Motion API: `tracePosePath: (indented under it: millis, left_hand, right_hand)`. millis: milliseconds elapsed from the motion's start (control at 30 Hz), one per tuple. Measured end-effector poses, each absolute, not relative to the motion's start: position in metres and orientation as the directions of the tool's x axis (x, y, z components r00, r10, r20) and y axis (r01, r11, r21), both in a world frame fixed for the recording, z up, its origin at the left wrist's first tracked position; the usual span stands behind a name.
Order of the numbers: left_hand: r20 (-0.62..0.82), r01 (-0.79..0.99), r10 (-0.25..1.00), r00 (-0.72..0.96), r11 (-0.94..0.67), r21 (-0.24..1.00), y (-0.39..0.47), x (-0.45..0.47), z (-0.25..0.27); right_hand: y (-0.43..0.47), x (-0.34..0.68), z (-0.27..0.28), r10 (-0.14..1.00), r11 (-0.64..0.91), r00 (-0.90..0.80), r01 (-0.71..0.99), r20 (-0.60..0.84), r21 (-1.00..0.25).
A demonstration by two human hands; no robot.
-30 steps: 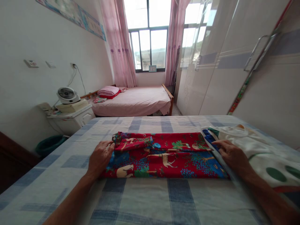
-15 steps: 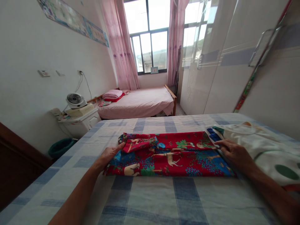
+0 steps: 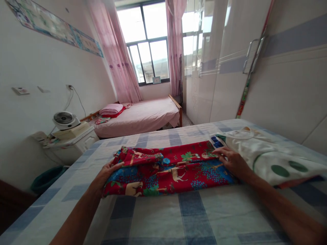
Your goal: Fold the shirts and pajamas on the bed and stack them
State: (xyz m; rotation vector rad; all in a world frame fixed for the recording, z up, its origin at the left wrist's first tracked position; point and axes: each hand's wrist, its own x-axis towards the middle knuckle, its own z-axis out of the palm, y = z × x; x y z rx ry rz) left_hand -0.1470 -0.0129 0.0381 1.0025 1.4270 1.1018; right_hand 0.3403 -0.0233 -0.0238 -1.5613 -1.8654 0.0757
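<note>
A red garment point(image 3: 176, 173) printed with animals, trees and blue leaf clusters lies folded into a long strip on the checked bed cover point(image 3: 158, 217). Its exact kind cannot be made out. My left hand point(image 3: 106, 175) grips the left end, thumb on top and the other fingers partly hidden at the edge. At the opposite end, my right hand point(image 3: 232, 161) has its fingers closed on the upper right edge of the cloth. A gathered bunch of the same fabric sits on the strip's upper left part.
Right of my right hand lies a white shirt point(image 3: 270, 153) with green ovals. Beyond are a pink bed point(image 3: 143, 117), a glossy wardrobe point(image 3: 224, 81) and a window. A small fan point(image 3: 65, 119) stands on a white cabinet point(image 3: 84, 141) at left, above a green bin point(image 3: 47, 178).
My view has turned to the right, so everything sits further left in the picture. Both hands stay at the two ends of the red garment, which keeps its folded shape.
</note>
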Motion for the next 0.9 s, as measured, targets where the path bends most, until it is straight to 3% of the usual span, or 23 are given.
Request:
tracePosePath:
  millis: [200,333,400,533,667,767,900]
  left_hand:
    - [-0.034,0.093,0.994,0.101,0.025,0.995,0.003,-0.071,0.102]
    - [0.119,0.161,0.893,0.435,-0.207,0.965,0.012,0.023,0.125]
    - [0.130,0.126,0.834,0.536,-0.232,0.965,0.016,0.065,0.120]
    - [0.189,0.224,0.828,0.528,-0.351,0.909,0.020,0.105,0.082]
    - [0.358,0.455,0.795,0.489,-0.583,0.673,0.012,0.083,0.037]
    - [0.356,0.600,0.802,0.480,-0.596,0.534,-0.001,0.052,0.008]
    - [0.288,0.696,0.830,0.478,-0.558,0.453,-0.017,0.029,-0.019]
  right_hand:
    - [-0.025,0.343,-0.020,0.884,0.218,0.032,0.855,0.467,-0.471]
    - [-0.027,0.347,-0.017,0.878,0.200,0.071,0.843,0.473,-0.499]
    - [-0.027,0.348,-0.017,0.883,0.192,0.089,0.828,0.461,-0.527]
    - [-0.028,0.350,-0.016,0.904,0.112,0.165,0.799,0.394,-0.590]
    - [-0.027,0.348,-0.016,0.906,0.081,0.184,0.809,0.382,-0.582]
    - [-0.027,0.344,-0.015,0.889,0.107,0.173,0.821,0.424,-0.560]
    - [-0.030,0.335,-0.011,0.870,0.213,0.075,0.835,0.488,-0.508]
